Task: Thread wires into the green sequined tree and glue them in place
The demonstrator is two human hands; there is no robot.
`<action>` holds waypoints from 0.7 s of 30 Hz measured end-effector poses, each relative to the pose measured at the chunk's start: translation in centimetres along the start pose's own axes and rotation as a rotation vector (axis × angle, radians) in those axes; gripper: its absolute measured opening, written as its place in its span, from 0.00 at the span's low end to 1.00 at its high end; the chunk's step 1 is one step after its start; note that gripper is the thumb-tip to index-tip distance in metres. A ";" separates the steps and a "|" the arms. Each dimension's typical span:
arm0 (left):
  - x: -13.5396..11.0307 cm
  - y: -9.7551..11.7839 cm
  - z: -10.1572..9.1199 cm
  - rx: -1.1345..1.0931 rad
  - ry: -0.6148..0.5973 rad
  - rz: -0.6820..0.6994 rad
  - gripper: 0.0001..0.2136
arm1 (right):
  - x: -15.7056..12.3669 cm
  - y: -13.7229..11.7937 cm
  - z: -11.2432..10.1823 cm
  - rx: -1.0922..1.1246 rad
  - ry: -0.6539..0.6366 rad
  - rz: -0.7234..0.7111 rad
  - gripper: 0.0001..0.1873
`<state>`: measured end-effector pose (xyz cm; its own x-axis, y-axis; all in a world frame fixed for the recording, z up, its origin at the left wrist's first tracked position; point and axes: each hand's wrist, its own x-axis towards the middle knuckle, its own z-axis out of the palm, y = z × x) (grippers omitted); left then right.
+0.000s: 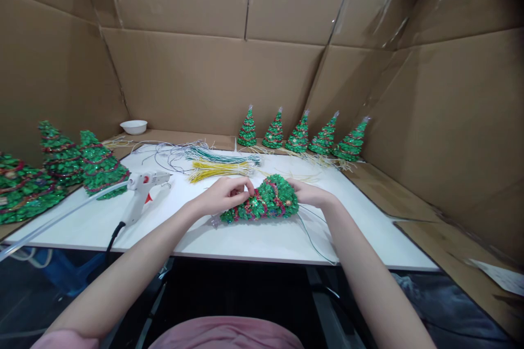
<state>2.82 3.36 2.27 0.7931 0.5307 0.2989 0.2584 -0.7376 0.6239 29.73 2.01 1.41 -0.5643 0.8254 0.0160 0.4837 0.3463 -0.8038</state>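
At the frame's centre, my left hand is clamped on the narrower part of a green tree tipped sideways over the tabletop; my right hand touches its base, grip hidden, so I can't tell.

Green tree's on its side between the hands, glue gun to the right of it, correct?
Not quite: the head view shows the glue gun to the left of the green tree. The tree does lie on its side between the left hand and right hand.
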 end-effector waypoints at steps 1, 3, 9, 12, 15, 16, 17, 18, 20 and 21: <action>0.0 0.0 0.0 -0.001 0.000 -0.001 0.06 | 0.0 0.0 0.0 -0.001 0.003 -0.002 0.23; 0.0 0.0 0.0 -0.003 -0.002 -0.003 0.06 | 0.0 0.0 0.0 -0.003 0.009 -0.006 0.24; 0.0 0.1 -0.1 -0.015 -0.007 -0.001 0.07 | -0.1 0.2 0.0 -0.015 0.015 -0.006 0.20; 0.0 0.1 -0.1 -0.017 -0.005 0.002 0.07 | 0.0 0.2 0.0 -0.022 0.014 -0.008 0.21; 0.0 0.1 -0.1 -0.019 -0.003 0.002 0.06 | 0.0 0.1 0.0 -0.027 0.012 -0.009 0.22; 0.0 0.2 -0.1 -0.019 -0.002 0.002 0.06 | 0.0 0.1 0.0 -0.029 0.012 -0.009 0.22; 0.0 0.2 -0.1 -0.020 -0.002 0.003 0.06 | 0.0 0.1 0.0 -0.031 0.011 -0.009 0.22; 0.0 0.2 -0.1 -0.020 -0.002 0.003 0.06 | 0.0 0.1 0.0 -0.031 0.009 -0.008 0.22; 0.0 0.1 -0.1 -0.019 -0.002 0.002 0.06 | 0.0 0.1 0.0 -0.031 0.006 -0.007 0.21; 0.0 0.1 -0.1 -0.018 -0.002 0.002 0.07 | 0.0 0.1 0.0 -0.030 0.006 -0.005 0.21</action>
<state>2.77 3.27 2.41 0.7947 0.5284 0.2987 0.2469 -0.7309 0.6362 29.79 2.06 1.37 -0.5624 0.8265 0.0236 0.5009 0.3633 -0.7856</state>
